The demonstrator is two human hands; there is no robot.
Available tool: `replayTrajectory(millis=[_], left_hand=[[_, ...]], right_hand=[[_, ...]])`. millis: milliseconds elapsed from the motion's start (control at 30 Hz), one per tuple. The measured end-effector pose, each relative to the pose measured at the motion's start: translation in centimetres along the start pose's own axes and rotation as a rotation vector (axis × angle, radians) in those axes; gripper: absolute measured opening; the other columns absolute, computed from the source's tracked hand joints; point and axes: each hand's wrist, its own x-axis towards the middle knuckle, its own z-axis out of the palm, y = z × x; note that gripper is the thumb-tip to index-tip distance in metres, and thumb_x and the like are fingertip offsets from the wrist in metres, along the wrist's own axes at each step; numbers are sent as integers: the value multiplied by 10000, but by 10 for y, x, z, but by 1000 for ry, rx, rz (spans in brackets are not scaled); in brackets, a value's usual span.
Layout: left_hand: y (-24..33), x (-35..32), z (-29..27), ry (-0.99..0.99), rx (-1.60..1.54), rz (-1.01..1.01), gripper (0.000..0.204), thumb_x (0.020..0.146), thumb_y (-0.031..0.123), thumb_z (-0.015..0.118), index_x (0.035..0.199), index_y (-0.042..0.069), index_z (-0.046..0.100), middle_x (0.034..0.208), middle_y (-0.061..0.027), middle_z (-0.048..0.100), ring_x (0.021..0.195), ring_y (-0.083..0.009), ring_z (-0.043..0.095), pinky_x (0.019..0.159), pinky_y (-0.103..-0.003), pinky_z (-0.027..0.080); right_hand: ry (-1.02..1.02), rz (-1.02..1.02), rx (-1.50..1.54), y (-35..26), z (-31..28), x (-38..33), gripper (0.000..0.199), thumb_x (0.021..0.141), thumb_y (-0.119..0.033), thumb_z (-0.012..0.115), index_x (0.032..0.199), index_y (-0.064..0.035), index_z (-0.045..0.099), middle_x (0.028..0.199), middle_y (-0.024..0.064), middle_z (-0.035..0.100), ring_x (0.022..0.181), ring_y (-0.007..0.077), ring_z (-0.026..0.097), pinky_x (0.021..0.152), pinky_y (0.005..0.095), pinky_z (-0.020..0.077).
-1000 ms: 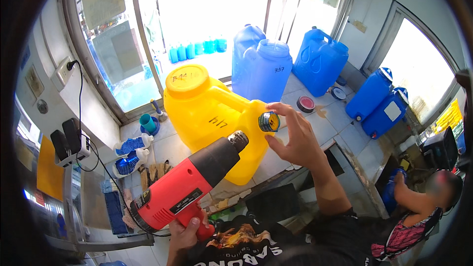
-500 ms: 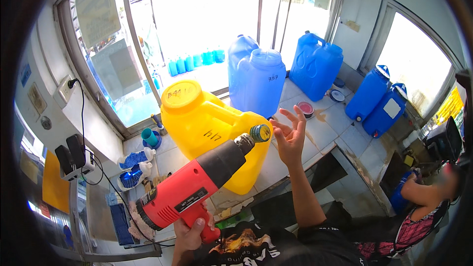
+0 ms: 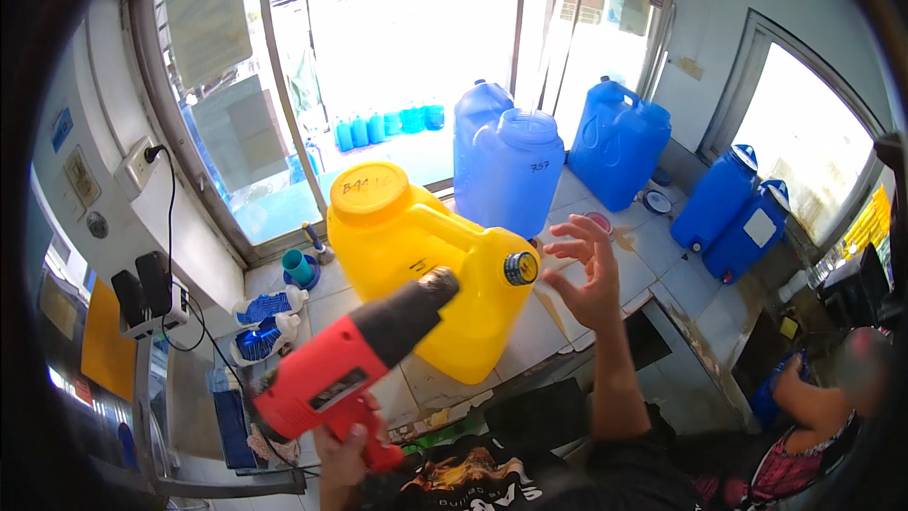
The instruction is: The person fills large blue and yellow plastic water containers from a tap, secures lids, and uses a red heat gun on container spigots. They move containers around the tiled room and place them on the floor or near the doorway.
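Observation:
My left hand (image 3: 342, 459) is wrapped round the handle of a red and black heat gun (image 3: 326, 374). The gun's nozzle points up and to the right, a short way left of a dark-ringed cap (image 3: 520, 268) on a yellow plastic jug (image 3: 397, 241). The jug rests on the tiled counter, its wide round lid at the far left and the small cap at its right end. Just right of that cap, apart from it, is my right hand (image 3: 588, 274), empty, with fingers spread and slightly curved.
Behind the jug stand an open-mouthed blue container (image 3: 515, 170) and another blue jug (image 3: 619, 147). Two blue containers with taps (image 3: 719, 199) are at the right. A black cord (image 3: 203, 331) runs from the wall to the gun. Another person (image 3: 813, 416) is at the lower right.
The heat gun's nozzle has drawn back left, away from the cap. My right hand stays near the cap, its fingers turned toward it. The view has shifted slightly.

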Motion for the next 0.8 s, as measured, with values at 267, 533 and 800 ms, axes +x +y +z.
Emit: replayTrajectory(millis=[267, 533, 800], left_hand=[[-65, 15, -182, 369, 285, -44, 308, 993, 185, 642, 1191, 25, 469, 906, -91, 624, 613, -147, 591, 513, -312, 523], [-185, 27, -307, 596, 509, -189, 389, 988, 272, 655, 1227, 11, 493, 937, -136, 653, 760, -246, 647, 710, -408, 553], [-197, 67, -188, 1009, 1255, 450, 644, 933, 417, 688, 1336, -49, 501, 1285, -229, 553, 1235, -381, 498, 1043, -491, 405]], right_hand=[[-459, 30, -580, -61, 2, 47, 526, 858, -475, 781, 1014, 10, 650, 827, 176, 721, 721, 275, 728, 685, 373, 592], [-428, -142, -563, -52, 11, 52, 425, 947, -433, 654, 954, -8, 639, 786, 164, 696, 693, 318, 706, 660, 403, 574], [-436, -93, -541, -54, 12, 42, 475, 941, -477, 671, 941, -4, 632, 758, 158, 711, 581, 240, 693, 584, 321, 563]])
